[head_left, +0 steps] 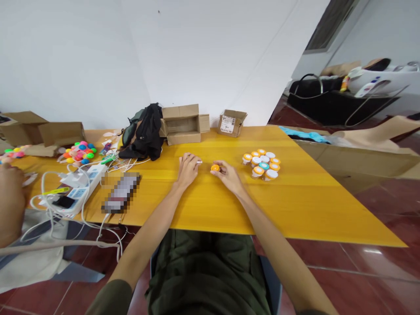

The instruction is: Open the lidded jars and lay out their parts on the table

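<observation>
My right hand (227,174) pinches a small orange-lidded cup (215,167) just above the yellow table (295,205). My left hand (188,169) rests palm down on the table beside it, fingers loosely curled, holding nothing that I can see; a ring shows on one finger. To the right of my right hand stands a tight cluster of several small cups (262,164) with orange, white and teal lids.
Open cardboard boxes (182,124) and a black bag (144,133) stand at the back. A white power strip with cables (77,186), a blurred flat object (120,192) and colourful balls (80,152) lie left. Another person's hand (11,201) is at the far left edge.
</observation>
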`<state>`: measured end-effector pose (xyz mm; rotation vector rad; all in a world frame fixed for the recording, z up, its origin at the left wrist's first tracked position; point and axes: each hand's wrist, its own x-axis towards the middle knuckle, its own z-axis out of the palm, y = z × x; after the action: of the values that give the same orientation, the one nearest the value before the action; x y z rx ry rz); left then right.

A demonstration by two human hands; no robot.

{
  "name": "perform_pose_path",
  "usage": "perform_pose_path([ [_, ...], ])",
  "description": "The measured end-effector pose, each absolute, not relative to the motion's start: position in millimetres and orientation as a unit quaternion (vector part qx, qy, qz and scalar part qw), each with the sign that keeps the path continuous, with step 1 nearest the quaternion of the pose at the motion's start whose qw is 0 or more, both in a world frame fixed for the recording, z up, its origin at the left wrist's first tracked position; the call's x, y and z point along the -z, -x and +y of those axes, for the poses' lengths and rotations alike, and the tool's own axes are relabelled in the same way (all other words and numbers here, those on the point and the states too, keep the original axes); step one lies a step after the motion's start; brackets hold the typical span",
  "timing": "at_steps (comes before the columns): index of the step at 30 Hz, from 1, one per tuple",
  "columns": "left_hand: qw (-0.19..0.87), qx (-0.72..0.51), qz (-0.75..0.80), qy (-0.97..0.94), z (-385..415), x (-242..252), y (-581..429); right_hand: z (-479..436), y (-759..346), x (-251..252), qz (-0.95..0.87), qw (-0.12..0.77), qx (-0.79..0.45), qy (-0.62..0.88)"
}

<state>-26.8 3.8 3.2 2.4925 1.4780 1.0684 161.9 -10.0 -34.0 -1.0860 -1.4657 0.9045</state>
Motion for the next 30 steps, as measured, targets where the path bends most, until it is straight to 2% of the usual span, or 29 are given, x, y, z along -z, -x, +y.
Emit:
perform_pose_path([
  [6,0.035,-0.322,0.498,-0.804,7,1,29,-9,-162,36,-0.672,0.492,-0.296,0.467],
  [16,0.101,-0.399,0.454,-0.79,4,0,20,-13,-162,34,-0.693,0.48,-0.137,0.52],
  [20,0.202,-0.453,0.398,-0.772,5,3,14,-21,-156,24,-0.706,0.491,-0.116,0.498],
  [26,0.402,-0.496,0.355,-0.683,6,6,6,-27,-153,15,-0.715,0.487,-0.163,0.474],
  [30,0.477,-0.5,0.347,-0.633,7,6,7,-29,-153,13,-0.703,0.492,-0.177,0.482],
])
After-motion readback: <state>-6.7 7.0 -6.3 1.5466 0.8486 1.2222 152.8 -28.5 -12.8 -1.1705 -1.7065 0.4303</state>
